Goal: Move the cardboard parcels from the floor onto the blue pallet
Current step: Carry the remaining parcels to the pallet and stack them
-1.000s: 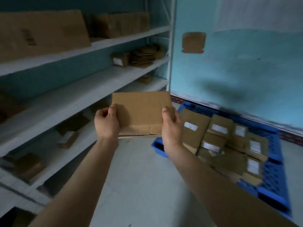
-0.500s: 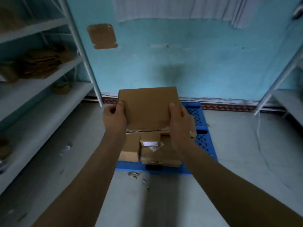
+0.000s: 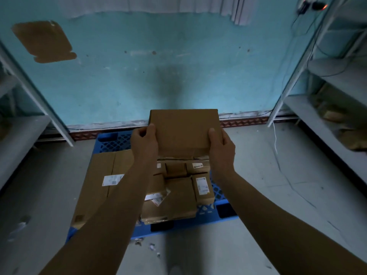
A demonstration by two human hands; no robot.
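A flat brown cardboard parcel (image 3: pixel 183 130) is held in the air above the far part of the blue pallet (image 3: pixel 115 142). My left hand (image 3: pixel 144 142) grips its left edge and my right hand (image 3: pixel 221 148) grips its right edge. The pallet lies on the floor against the turquoise wall. On it rest a large flat parcel (image 3: pixel 99 183) at the left and several smaller labelled parcels (image 3: pixel 178 195) piled at the centre and right. My forearms hide part of the pile.
White metal shelving (image 3: pixel 23 124) stands at the left and more shelving (image 3: pixel 325 120) at the right, with cables hanging by it. A cardboard piece (image 3: pixel 44 41) is stuck on the wall. Scraps (image 3: pixel 151 246) litter the grey floor in front of the pallet.
My view has swung right from the left shelving to face the pallet head-on and has come closer. Both hands keep hold of the parcel, which now hangs over the pallet.
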